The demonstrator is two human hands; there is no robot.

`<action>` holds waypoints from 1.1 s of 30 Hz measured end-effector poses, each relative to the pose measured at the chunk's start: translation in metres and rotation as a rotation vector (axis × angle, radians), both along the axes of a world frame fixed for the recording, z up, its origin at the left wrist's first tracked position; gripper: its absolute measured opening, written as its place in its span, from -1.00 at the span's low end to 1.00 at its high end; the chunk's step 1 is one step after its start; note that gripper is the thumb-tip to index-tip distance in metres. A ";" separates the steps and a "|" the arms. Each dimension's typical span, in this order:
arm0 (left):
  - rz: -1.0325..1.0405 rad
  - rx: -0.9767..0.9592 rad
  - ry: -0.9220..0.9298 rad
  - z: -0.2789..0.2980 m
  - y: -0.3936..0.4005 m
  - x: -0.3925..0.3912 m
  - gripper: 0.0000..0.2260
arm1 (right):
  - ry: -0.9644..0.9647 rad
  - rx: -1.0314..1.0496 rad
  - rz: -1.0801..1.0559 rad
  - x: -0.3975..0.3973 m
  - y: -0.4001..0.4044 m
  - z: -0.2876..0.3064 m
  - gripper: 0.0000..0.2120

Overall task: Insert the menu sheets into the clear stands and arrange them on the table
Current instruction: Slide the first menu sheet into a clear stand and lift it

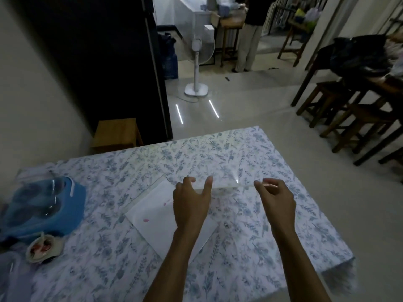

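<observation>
Two bare forearms reach up from the lower edge of the frame over a counter (283, 214) covered w/ a blue-and-white floral cloth. At centre frame the left hand (192, 205) pinches the left end of a clear stand (224, 179), thumb and fingers closed on its edge. The right hand (275, 199), centre-right, grips the stand's right end, fingers curled round it. The stand sits just off or on the cloth btwn the two hands; which one can't be told, since it is see-through and the floral print shows through it, w/ a bright glint near its right side.

Under and left of the left hand a white sheet (152, 214) lies flat on the counter, turned at an angle, w/ faint pink marks on it.

Lower left of the frame: a small pale pouch (44, 248) w/ reddish contents, touching a blue bag (65, 205) above it; clear curved plastic (52, 192) rests on the bag.

Past the counter's far edge, left of centre, a wooden stool (116, 132) stands against a dark panel (98, 62). Top centre, a white fan (197, 62) stands on the glossy floor. At right, dark wooden stools (340, 110). Top centre-right, a person (249, 40) in pale trousers stands by a wooden table.
</observation>
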State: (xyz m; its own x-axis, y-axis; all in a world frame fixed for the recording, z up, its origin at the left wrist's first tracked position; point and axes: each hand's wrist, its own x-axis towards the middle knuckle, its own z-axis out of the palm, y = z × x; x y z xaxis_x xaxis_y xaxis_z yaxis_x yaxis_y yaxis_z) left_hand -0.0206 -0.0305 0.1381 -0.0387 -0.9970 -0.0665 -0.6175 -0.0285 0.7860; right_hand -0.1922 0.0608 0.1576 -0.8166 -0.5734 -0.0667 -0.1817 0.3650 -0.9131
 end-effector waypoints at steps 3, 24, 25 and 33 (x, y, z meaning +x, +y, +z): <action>-0.013 -0.022 0.017 0.009 -0.006 -0.001 -0.31 | 0.021 -0.043 0.029 -0.009 -0.012 0.005 -0.66; 0.189 -0.151 -0.272 0.006 -0.100 -0.061 -0.58 | 0.111 -0.181 0.379 -0.106 -0.149 -0.024 -0.73; 0.193 -0.146 -0.269 0.006 -0.102 -0.062 -0.58 | 0.117 -0.168 0.388 -0.107 -0.151 -0.030 -0.72; 0.237 -0.163 -0.281 -0.001 -0.114 -0.068 -0.55 | 0.213 -0.035 0.438 -0.112 -0.164 -0.067 -0.75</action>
